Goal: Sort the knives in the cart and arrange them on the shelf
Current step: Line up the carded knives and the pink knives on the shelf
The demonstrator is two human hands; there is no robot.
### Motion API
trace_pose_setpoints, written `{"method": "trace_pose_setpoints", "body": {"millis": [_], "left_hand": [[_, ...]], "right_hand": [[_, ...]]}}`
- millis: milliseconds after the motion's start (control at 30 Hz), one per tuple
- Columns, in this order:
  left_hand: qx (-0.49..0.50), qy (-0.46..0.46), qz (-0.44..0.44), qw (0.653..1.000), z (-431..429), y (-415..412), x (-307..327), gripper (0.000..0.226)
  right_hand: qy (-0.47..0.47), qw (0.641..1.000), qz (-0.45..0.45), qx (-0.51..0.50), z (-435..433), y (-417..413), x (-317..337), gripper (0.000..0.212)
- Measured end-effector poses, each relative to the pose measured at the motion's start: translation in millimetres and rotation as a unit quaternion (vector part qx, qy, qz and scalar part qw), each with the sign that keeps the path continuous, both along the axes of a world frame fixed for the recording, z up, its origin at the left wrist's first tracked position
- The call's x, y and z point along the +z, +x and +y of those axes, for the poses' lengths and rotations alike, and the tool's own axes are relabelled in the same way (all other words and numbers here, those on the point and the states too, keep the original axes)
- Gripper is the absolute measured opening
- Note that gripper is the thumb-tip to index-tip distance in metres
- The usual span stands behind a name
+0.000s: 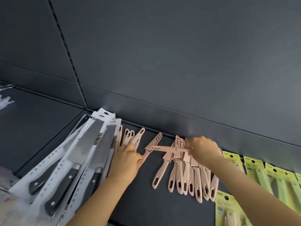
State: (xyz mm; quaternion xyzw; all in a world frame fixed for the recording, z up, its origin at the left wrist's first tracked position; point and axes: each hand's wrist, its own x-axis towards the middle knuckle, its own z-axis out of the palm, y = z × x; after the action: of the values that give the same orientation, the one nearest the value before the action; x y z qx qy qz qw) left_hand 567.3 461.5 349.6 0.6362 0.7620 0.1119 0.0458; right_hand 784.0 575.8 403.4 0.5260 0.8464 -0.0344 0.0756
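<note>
Several pink sheathed knives (187, 173) lie side by side on the dark shelf (146, 201), handles toward me. My right hand (202, 148) grips one pink knife (166, 148) by its handle and holds it crosswise above the row, sheath tip pointing left. My left hand (127, 158) holds a few pink knives (135, 141) whose handles fan out toward the back wall. One more pink knife (153, 144) lies slanted between my hands.
Large black-handled kitchen knives in white card packs (78, 157) are stacked at the left. Yellow-green packaged knives (260, 175) fill the right side. The grey back wall (179, 62) rises behind the shelf.
</note>
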Motion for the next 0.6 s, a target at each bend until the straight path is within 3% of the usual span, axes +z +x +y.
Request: {"method": "trace_pose_setpoints", "body": {"millis": [100, 200, 300, 400, 600], "left_hand": [[-0.022, 0.007, 0.023, 0.999, 0, 3, -4, 0.013], [-0.031, 0.008, -0.026, 0.999, -2, 16, -2, 0.027], [-0.048, -0.01, -0.046, 0.998, 0, 35, -2, 0.03], [-0.065, -0.006, -0.059, 0.996, 1, 50, -5, 0.03], [-0.058, -0.008, -0.045, 0.997, -6, 49, -1, 0.033]], "right_hand": [[-0.089, 0.988, 0.082, -0.096, -17, 20, -10, 0.008], [-0.175, 0.955, 0.182, -0.157, -33, 21, -18, 0.023], [-0.192, 0.936, 0.244, -0.166, -47, 11, -22, 0.033], [-0.156, 0.941, 0.256, -0.156, -57, -1, -27, 0.026], [-0.089, 0.972, 0.198, -0.085, -69, -14, -24, 0.02]]}}
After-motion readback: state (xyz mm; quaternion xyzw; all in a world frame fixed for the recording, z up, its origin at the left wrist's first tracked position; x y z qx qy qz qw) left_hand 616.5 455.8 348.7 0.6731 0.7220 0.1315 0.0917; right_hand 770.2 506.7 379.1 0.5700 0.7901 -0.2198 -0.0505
